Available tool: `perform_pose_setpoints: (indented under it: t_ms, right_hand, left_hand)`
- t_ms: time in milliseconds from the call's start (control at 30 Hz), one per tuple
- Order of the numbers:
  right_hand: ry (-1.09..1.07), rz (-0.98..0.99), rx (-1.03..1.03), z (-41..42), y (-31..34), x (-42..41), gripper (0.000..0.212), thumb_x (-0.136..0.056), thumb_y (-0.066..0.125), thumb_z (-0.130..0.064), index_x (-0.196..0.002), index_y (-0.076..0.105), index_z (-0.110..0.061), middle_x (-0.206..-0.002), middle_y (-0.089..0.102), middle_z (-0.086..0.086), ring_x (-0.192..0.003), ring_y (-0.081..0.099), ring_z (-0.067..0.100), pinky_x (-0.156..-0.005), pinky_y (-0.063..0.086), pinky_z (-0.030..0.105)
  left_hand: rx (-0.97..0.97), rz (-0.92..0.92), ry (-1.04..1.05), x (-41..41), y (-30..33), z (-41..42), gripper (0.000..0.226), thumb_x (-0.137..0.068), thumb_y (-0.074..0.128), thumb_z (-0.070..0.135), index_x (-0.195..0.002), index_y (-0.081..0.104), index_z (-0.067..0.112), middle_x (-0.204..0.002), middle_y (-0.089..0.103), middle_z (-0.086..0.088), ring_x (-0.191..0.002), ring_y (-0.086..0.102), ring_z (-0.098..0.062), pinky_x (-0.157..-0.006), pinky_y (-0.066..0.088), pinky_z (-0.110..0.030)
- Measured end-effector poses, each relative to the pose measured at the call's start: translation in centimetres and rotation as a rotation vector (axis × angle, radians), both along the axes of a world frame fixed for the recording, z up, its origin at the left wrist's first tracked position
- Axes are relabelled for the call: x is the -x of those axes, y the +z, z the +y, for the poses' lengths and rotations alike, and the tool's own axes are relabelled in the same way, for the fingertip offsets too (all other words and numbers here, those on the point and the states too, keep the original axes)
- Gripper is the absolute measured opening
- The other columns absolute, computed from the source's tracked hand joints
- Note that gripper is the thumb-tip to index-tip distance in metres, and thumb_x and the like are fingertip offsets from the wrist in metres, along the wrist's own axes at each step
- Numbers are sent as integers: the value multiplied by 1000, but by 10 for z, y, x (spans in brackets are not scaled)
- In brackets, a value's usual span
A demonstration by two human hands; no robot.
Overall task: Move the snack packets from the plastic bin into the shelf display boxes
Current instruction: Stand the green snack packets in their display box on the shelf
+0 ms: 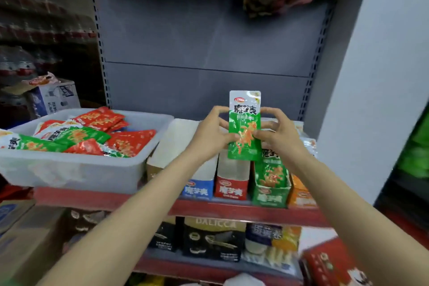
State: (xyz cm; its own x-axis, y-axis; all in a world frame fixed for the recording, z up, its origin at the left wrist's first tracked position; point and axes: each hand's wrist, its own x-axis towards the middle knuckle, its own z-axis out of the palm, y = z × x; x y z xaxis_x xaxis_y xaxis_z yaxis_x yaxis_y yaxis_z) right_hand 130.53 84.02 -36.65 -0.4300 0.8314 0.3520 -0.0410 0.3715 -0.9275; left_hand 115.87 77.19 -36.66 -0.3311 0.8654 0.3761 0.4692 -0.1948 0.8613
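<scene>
Translucent plastic bin (76, 169), left end of the shelf (232, 210), holds red and green packets. Green display box (270, 195) near the right end, part filled. Left hand (210, 137) and right hand (277, 133) pinch one green packet (245, 127) upright above the boxes. Placing step; next, lower it into the green box.

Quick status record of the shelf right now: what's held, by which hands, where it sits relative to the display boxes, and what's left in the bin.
held item: green snack packet, upright
left hand: grips the packet's left edge
right hand: grips the packet's right edge
position: above the shelf display boxes, over the red box and green box
green box: already holds green packets
blue box: contents not visible
plastic bin: at left on the shelf, red and green packets remain
</scene>
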Motion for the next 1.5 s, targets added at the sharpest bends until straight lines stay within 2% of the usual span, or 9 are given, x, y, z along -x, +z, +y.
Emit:
perform_pose_setpoints:
  t_ms: [100,267,367,467,767,1133,1233,1367,1500]
  right_hand:
    - [-136,-115,-127,10,-4,-28,51,-80,67,4,-123,48,-18,-89,64,8,-73,63,18,-63,53,35]
    - [-301,-242,-298,21,-24,-51,55,-79,70,-2,-125,46,-21,-82,54,-2,-66,56,9,-62,46,19]
    - [-314,-286,-356,21,-33,-58,58,-78,71,-3,-127,45,-19,-79,51,-5,-65,52,2,-56,40,4]
    - [-284,-338,-365,20,-39,-60,61,-78,72,-4,-129,43,-20,-80,51,-5,-67,52,4,-56,40,7]
    - [-315,-422,-494,19,-41,-58,88,-77,74,-7,-147,23,-24,-116,38,-3,-92,40,7,-72,29,12]
    - [-389,-685,-674,11,-37,-52,57,-83,70,-18,-135,45,-14,-135,33,4,-126,30,18,-96,33,22]
    - [-337,-617,-733,2,-29,-37,37,-91,58,-16,-127,53,-14,-127,43,3,-120,36,15,-91,30,15]
    - [-250,-628,-748,-13,-18,2,25,-92,51,-16,-114,62,-17,-114,55,2,-106,50,17,-91,41,33]
    - [-28,-587,-696,-30,-12,63,24,-90,53,-14,-112,63,-16,-114,59,2,-101,55,14,-85,39,22]
  left_hand:
    - [12,31,-27,-26,-6,16,40,-79,69,-1,-107,47,16,-88,61,-1,-85,64,-20,-75,58,-41]
    - [47,173,0,-48,-22,33,30,-81,67,2,-100,47,14,-81,56,1,-82,63,-25,-79,55,-44]
    - [49,264,45,-53,-28,35,26,-83,69,7,-97,49,13,-77,53,4,-76,56,-15,-70,50,-23]
    - [18,262,97,-55,-28,36,25,-83,70,16,-97,49,13,-78,51,9,-71,50,-6,-66,43,-18]
    - [168,334,100,-57,-34,37,26,-76,78,18,-89,56,13,-73,56,7,-70,53,-6,-57,37,-12]
    - [163,298,125,-57,-28,35,24,-82,71,17,-101,57,10,-85,59,2,-83,53,-12,-63,37,-19]
    - [92,244,148,-42,-24,23,16,-84,68,21,-95,57,16,-85,62,4,-83,58,-11,-61,38,-14]
    - [-7,238,133,-4,-11,-9,5,-86,65,23,-85,61,21,-83,65,8,-76,61,-7,-64,43,-15]
    - [-38,281,210,55,-4,-44,4,-87,64,17,-84,62,19,-81,64,8,-71,62,-9,-62,44,-13]
